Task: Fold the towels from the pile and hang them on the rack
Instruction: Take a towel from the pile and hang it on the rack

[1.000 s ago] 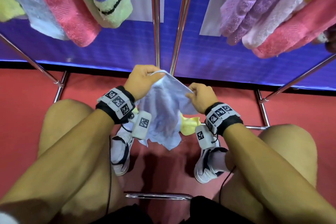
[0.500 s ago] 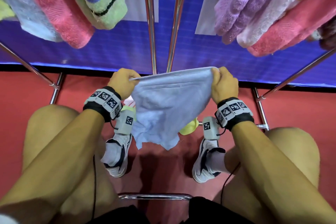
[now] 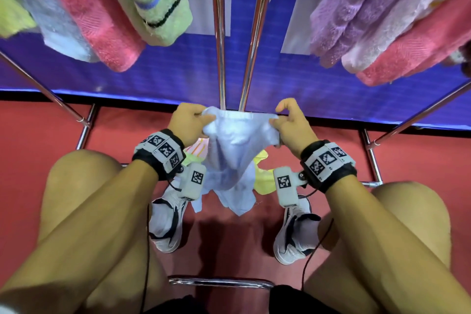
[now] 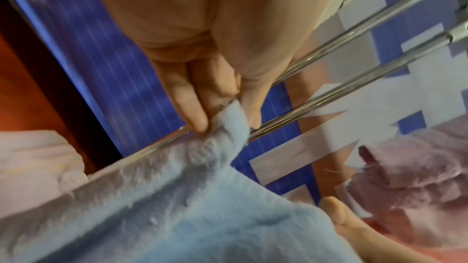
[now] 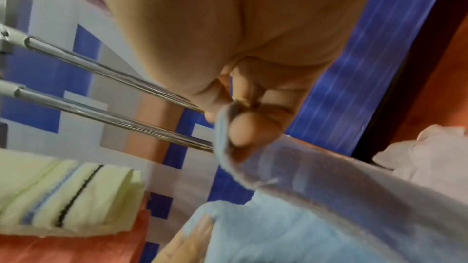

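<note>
Seated, knees apart, feet on the red floor (image 3: 51,130). Between the knees, pale blue towel (image 3: 234,150) held up by its top edge: left hand (image 3: 187,120) pinching one corner between thumb and fingers (image 4: 195,115), right hand (image 5: 243,119) pinching the other, thumb over the hem, spare fingers lifted. Held so probably to let the cloth hang free and bring the corners together for a fold. Below and behind it, remaining pile (image 3: 262,178) on the floor, yellow and striped pieces showing. No containers in sight. Beyond, rack (image 3: 219,58) rails upright in the middle, with folded towels (image 3: 163,7) already draped either side.
</note>
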Tool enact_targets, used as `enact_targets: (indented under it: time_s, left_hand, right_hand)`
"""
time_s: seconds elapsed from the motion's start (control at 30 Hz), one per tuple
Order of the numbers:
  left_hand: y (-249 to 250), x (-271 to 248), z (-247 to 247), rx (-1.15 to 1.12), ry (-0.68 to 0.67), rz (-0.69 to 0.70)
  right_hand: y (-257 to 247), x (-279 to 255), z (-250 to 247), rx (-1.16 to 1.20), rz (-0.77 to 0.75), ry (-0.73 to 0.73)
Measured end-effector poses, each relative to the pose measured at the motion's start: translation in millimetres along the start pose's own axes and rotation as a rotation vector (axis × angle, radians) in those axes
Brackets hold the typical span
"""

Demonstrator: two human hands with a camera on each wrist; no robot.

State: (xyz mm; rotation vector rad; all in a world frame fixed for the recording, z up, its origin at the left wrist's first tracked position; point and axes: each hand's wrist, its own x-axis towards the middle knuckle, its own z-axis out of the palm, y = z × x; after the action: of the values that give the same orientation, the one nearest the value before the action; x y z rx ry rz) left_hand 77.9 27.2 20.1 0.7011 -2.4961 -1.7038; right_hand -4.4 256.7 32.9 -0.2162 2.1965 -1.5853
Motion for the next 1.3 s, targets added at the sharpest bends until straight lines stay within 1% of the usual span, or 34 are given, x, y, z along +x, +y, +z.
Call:
enact_targets:
  time_s: [0.03, 0.1, 0.2, 0.27, 0.3, 0.37, 0.5, 0.63, 0.73, 0.9, 1.03, 1.17, 1.3]
  left_hand:
    - [6, -1, 2, -0.110, 0.032, -0.020]
    - [15, -6, 9, -0.260, 0.036, -0.035]
    - [15, -8, 20, -0.313, -0.015, -0.021]
    - [16, -9, 25, -0.333, -0.096, -0.029]
    - [18, -9, 27, -0.341, -0.136, -0.028]
    - [22, -10, 27, -0.339, -0.182, -0.014]
    - [24, -12, 27, -0.332, -0.186, -0.001]
    - [23, -14, 31, -0.371, -0.218, 0.014]
    - [24, -16, 32, -0.392, -0.247, 0.008]
    - [24, -18, 30, -0.359, -0.276, 0.023]
    - [30, -22, 26, -0.308, -0.300, 0.064]
    - [31, -26, 24, -0.255, -0.325, 0.109]
    - [32, -25, 25, -0.214, -0.315, 0.099]
  right_hand:
    - [-6, 0, 1, 0.036, -0.018, -0.012]
    - [-13, -3, 7, 0.102, 0.011, -0.085]
    - [-21, -14, 21, 0.097, 0.026, -0.213]
    - [-18, -14, 27, 0.099, 0.017, -0.236]
    - [-16, -13, 28, 0.089, -0.005, -0.224]
    - [-10, -7, 30, 0.013, -0.077, -0.154]
    - [-3, -1, 30, -0.171, -0.164, 0.011]
    - [-6, -2, 31, -0.189, -0.208, 0.027]
    - [-10, -4, 32, -0.248, -0.257, 0.060]
    - [-9, -3, 32, -0.256, -0.276, 0.065]
    - [-8, -2, 31, -0.214, -0.270, 0.028]
    - [-8, -2, 30, -0.241, -0.284, 0.016]
    - [-6, -2, 30, -0.242, -0.307, 0.016]
